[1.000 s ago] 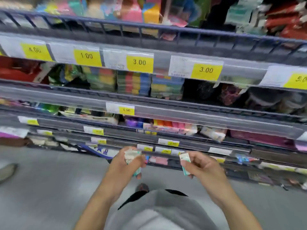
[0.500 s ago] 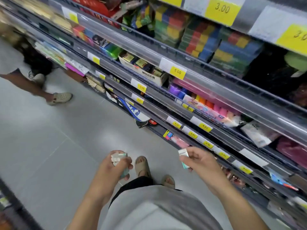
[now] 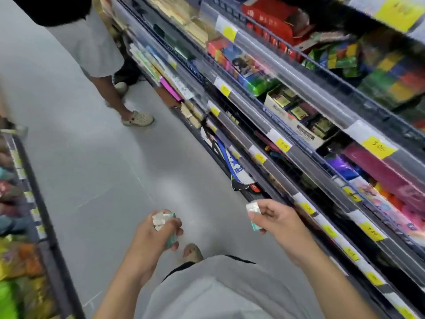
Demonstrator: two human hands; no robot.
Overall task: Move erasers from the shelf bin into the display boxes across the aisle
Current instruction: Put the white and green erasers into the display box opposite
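Observation:
My left hand (image 3: pixel 154 236) grips a small bunch of wrapped white-and-green erasers (image 3: pixel 161 220) over the grey aisle floor. My right hand (image 3: pixel 276 223) holds wrapped erasers (image 3: pixel 253 210) of the same kind, with a green end showing below the fingers. Both hands hover in front of my body, level with each other and about a hand's width apart. The shelf bin and the display boxes cannot be picked out in this blurred view.
Shelves (image 3: pixel 299 139) with yellow price tags run along the right side. A second rack's edge (image 3: pixel 30 180) with colourful goods lines the left. Another person's legs (image 3: pixel 108 88) in pale clogs stand ahead in the aisle. Grey floor (image 3: pixel 92 169) lies between.
The view has swung left, from facing the shelves to looking down the aisle. Both hands keep their erasers in the same pose. The rack on the left has come into view.

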